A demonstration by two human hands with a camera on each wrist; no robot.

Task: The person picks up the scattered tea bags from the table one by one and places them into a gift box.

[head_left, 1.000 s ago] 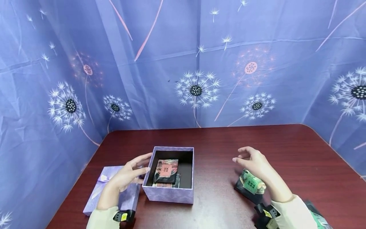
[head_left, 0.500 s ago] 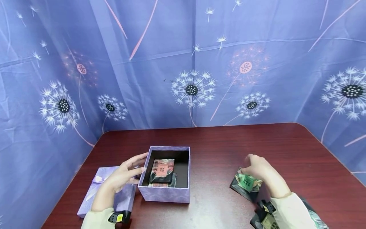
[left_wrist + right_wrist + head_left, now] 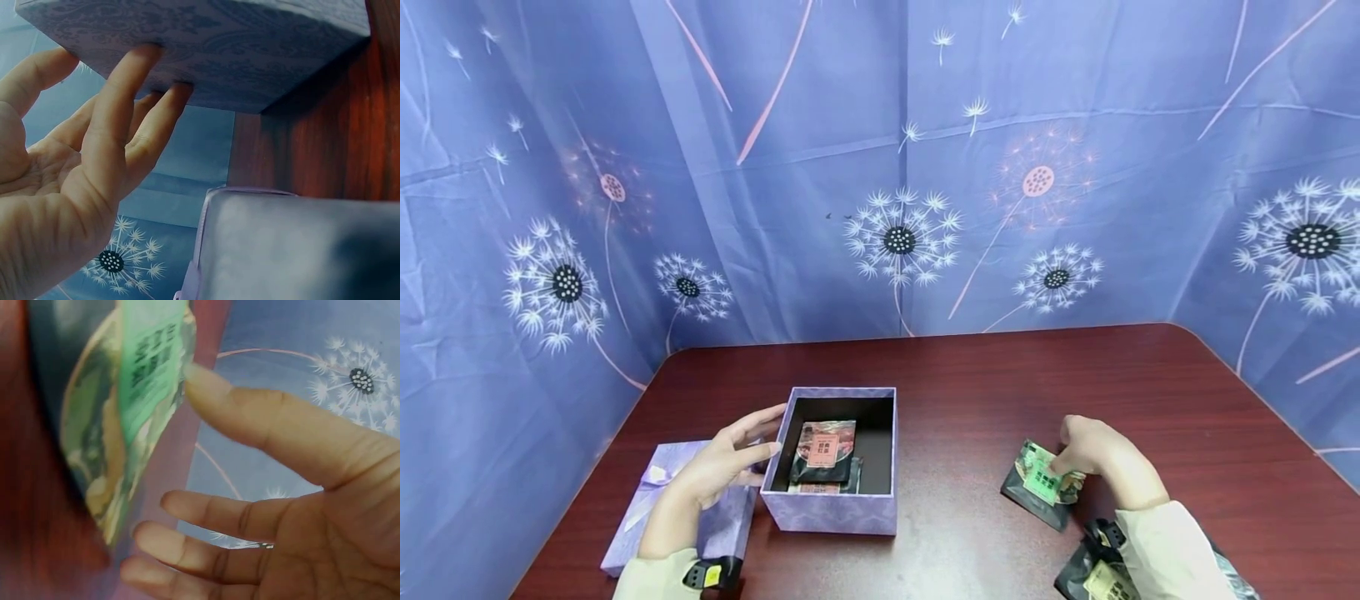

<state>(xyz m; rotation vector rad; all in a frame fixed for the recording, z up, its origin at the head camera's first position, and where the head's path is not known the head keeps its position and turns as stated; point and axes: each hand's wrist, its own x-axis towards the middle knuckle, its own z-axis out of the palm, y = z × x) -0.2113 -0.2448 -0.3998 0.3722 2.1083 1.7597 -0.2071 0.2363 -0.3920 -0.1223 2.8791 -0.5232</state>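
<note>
A purple patterned box (image 3: 830, 512) stands without its lid at the middle left, with tea packets with red labels (image 3: 823, 451) inside. My left hand (image 3: 724, 460) touches its left side; in the left wrist view the fingertips (image 3: 147, 53) press on the wall, fingers extended. To the right, a black tea packet with a green label (image 3: 1033, 492) lies on the table. My right hand (image 3: 1093, 454) is over its right end. In the right wrist view, the thumb (image 3: 209, 387) is right at the packet's edge, and the other fingers are spread and relaxed, gripping nothing.
The purple lid (image 3: 658, 500) with a ribbon bow lies left of the box, beneath the left forearm. Another dark packet (image 3: 1097, 579) lies under the right wrist, and part of one more shows beyond the sleeve. A blue dandelion-print curtain (image 3: 820, 208) surrounds the table (image 3: 962, 392).
My right hand has come down and closer to me, its thumb now over the green-labelled packet. The left hand stays against the box. The head view has shifted slightly.
</note>
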